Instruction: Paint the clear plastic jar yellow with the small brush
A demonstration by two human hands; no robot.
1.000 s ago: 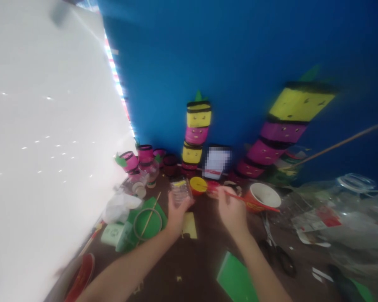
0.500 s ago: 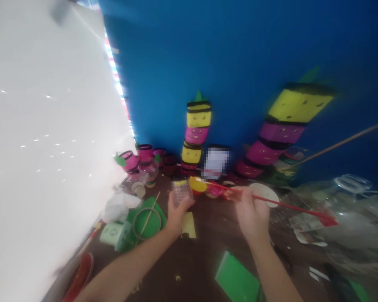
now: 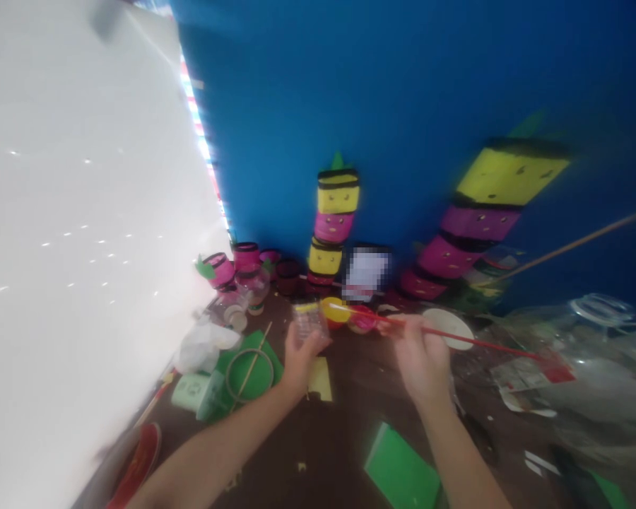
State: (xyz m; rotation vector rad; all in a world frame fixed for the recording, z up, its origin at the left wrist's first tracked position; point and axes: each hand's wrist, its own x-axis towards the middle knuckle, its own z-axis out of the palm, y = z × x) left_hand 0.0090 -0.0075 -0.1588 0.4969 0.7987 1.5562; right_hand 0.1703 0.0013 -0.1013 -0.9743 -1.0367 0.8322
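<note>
Low on its sides, my left hand (image 3: 301,359) grips a small clear plastic cup (image 3: 308,322) with a yellow band near its rim. My right hand (image 3: 422,357) pinches a long, thin red paintbrush (image 3: 471,339) between thumb and fingers. Its pale tip lies over the small yellow cup (image 3: 335,319), just right of the clear cup; whether it touches is too blurred to tell. Beside the yellow cup is a small pink cup (image 3: 363,319). A white lid or plate (image 3: 448,328) lies behind my right hand.
Two stacked yellow-and-pink towers, one in the middle (image 3: 326,258) and one at right (image 3: 450,254), stand against the blue wall (image 3: 403,85). Green sheets (image 3: 403,463), a ring (image 3: 250,378) and a red dish (image 3: 138,459) lie around. Clear plastic (image 3: 604,382) crowds the right.
The view has shifted slightly. My right hand has moved a little left with the paintbrush, while my left hand still holds the clear cup in nearly the same place.
</note>
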